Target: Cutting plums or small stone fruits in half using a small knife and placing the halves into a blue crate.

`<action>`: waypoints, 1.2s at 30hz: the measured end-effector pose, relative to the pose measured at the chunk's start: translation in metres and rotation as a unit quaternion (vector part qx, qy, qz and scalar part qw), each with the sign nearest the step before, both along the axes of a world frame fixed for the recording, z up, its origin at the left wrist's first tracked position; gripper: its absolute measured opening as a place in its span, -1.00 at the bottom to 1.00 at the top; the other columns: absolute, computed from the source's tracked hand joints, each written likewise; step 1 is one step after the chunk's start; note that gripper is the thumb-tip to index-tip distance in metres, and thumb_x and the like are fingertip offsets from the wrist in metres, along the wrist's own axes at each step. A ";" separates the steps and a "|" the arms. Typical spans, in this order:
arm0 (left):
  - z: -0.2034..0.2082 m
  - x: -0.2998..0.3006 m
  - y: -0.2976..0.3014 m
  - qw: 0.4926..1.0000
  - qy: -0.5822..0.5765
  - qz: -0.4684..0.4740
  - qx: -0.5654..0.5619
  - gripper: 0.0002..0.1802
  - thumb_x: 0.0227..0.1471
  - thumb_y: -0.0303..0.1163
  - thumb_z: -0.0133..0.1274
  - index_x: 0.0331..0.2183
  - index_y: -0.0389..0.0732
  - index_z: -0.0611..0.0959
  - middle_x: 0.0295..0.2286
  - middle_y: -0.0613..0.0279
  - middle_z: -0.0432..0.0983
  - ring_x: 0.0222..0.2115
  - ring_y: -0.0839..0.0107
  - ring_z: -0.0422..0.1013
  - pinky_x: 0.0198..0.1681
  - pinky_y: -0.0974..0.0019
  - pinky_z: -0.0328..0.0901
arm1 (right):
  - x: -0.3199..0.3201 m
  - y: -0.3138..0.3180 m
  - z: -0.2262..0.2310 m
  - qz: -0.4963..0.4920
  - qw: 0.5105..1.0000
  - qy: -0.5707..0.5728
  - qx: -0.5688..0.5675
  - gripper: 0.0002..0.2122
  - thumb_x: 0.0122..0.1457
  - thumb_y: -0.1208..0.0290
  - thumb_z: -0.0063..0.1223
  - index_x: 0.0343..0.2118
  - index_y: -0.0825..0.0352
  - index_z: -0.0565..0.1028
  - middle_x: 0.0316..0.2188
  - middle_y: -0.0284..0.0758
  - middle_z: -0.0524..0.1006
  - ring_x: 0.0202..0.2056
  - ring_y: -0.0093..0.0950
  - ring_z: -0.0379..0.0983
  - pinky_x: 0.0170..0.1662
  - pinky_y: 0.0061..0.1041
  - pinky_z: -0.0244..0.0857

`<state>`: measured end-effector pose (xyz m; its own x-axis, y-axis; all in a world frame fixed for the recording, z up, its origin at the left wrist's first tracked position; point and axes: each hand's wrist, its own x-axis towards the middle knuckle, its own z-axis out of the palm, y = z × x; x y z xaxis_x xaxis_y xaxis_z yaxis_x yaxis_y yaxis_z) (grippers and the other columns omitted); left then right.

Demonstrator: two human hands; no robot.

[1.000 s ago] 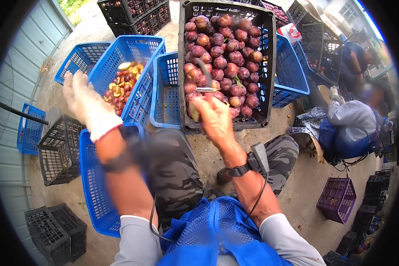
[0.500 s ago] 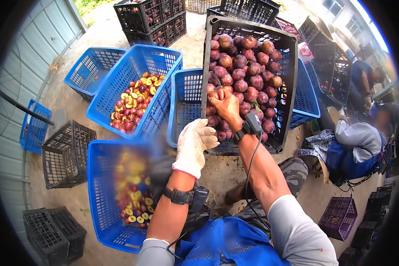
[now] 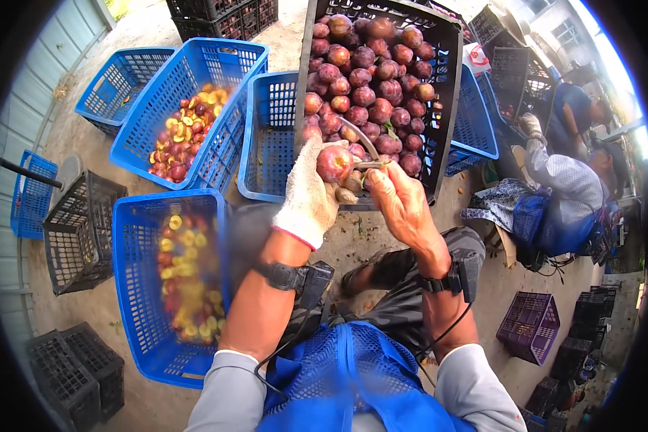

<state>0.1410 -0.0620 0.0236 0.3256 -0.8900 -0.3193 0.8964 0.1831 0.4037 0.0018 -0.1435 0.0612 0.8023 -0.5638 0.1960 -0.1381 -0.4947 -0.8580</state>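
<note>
My left hand (image 3: 306, 198), in a white glove, is closed around a whole reddish-purple plum (image 3: 335, 163). Bare and just to its right, my right hand (image 3: 405, 207) grips a small knife with a curved blade (image 3: 368, 143) by its near end. The metal lies close against the plum's right side; whether it touches the skin I cannot tell. Beyond both hands, a tilted black crate (image 3: 448, 108) is filled with whole plums (image 3: 380, 110). Left of my forearm, a blue crate (image 3: 131, 281) holds plum halves (image 3: 187, 277) with yellow flesh, partly blurred.
Another blue crate (image 3: 223, 155) with cut plums stands at the far left. An emptier blue crate (image 3: 250, 173) sits beside the black one. Black crates (image 3: 86, 237) line the left side. At the right are a co-worker's patterned sleeve (image 3: 565, 173) and a purple crate (image 3: 529, 324).
My right hand has drawn back from the plums in the black crate, and the curved knife now shows in it. My gloved left hand, empty before, now holds a plum. The view has shifted.
</note>
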 end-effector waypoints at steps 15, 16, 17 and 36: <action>-0.014 -0.019 -0.016 0.970 -0.209 0.121 0.020 -0.74 0.19 -0.23 -0.17 -0.27 -0.16 0.55 -0.36 0.34 0.47 -0.37 0.55 0.37 -0.27 0.43 0.30 | 0.005 0.005 -0.019 -0.004 0.990 -0.033 -0.136 -0.88 0.23 0.43 -0.12 -0.36 0.38 0.34 -0.55 -0.07 0.44 -0.52 -0.01 0.40 -0.53 -0.19 0.22; -0.020 -0.017 -0.017 0.959 -0.251 0.132 0.014 -0.74 0.19 -0.25 -0.18 -0.28 -0.17 0.55 -0.37 0.34 0.47 -0.37 0.56 0.36 -0.27 0.43 0.29 | 0.006 0.007 -0.018 -0.012 0.989 -0.026 -0.147 -0.88 0.23 0.43 -0.12 -0.37 0.38 0.34 -0.54 -0.08 0.44 -0.52 -0.02 0.40 -0.53 -0.20 0.23; -0.021 -0.018 -0.019 0.946 -0.293 0.138 0.008 -0.74 0.18 -0.26 -0.18 -0.28 -0.17 0.55 -0.38 0.35 0.46 -0.38 0.56 0.35 -0.27 0.43 0.28 | 0.005 0.010 -0.021 -0.034 0.984 -0.023 -0.171 -0.88 0.23 0.42 -0.11 -0.37 0.38 0.35 -0.53 -0.08 0.45 -0.53 -0.03 0.41 -0.55 -0.21 0.24; 0.006 -0.023 -0.020 0.995 -0.024 0.057 0.080 -0.58 0.12 -0.04 -0.11 -0.28 -0.21 0.57 -0.45 0.27 0.49 -0.46 0.43 0.42 -0.44 0.39 0.35 | 0.009 0.008 -0.034 -0.054 0.965 -0.068 -0.249 -0.77 0.21 0.27 -0.02 -0.48 0.33 0.37 -0.69 -0.25 0.38 -0.65 -0.40 0.40 -0.60 -0.42 0.26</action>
<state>0.1179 -0.0818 0.0299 0.4393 -0.7861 -0.4348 0.8523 0.2119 0.4781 0.0107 -0.1356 0.0273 0.6923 -0.4505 0.5637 -0.1139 -0.8396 -0.5312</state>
